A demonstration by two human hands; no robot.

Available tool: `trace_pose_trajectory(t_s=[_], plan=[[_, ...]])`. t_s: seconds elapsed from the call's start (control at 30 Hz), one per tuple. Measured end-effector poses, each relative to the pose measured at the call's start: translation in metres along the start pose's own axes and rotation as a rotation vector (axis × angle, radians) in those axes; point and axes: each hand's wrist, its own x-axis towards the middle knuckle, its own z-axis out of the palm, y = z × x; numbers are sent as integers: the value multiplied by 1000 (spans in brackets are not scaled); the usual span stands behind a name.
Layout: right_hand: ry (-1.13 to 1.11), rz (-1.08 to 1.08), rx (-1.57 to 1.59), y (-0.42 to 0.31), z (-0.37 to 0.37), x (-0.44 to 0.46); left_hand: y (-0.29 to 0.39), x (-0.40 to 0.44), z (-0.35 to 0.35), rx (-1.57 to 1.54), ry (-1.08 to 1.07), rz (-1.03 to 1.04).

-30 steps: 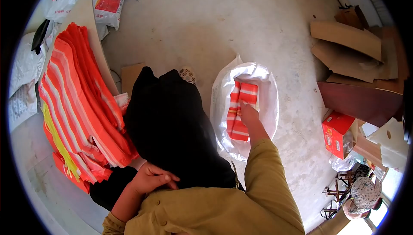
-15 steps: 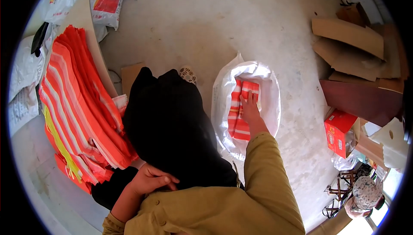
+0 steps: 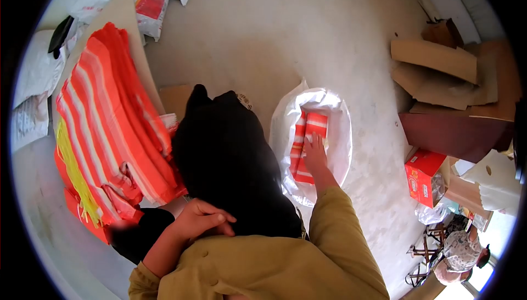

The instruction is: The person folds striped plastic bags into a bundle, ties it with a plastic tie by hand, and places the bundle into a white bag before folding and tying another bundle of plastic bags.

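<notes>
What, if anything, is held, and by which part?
Nothing visibly gripped: right hand lies spread on cloth in the sack; left hand shows nothing held.

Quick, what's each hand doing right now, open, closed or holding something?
Left hand: loosely curled by the black trousers; whether it holds anything cannot be told.
Right hand: open, on folded striped cloth inside the white bag.
</notes>
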Motion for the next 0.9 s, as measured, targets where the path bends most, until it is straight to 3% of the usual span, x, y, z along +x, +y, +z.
trace_pose_trajectory(t_s=[0.07,0.17,0.27,0.37,0.47,0.57,0.77,0.9], plan=[[-86,111,113,-41,-55,-11,-2,1,0,20,-28,36],[124,65,204,-56,-56,-8,-8,3,0,43,-62,129],[371,-130,674,-101,-97,-8,-18,3,1,42,-50,174],[48,-167,1490,-149,-98,26,-23,-2,5,52,-11,184],[-201,-25,1862,-188,-88,40,-24,-16,8,99,34,201],[-276,57,1947,-194,-78,41,-36,-34,1,166,126,256],[-282,165,1937,-170,-81,38,-123,-63,-43,-21,388,333],[-261,207,1912,-150,-91,36,-205,-53,-74,-224,589,196]])
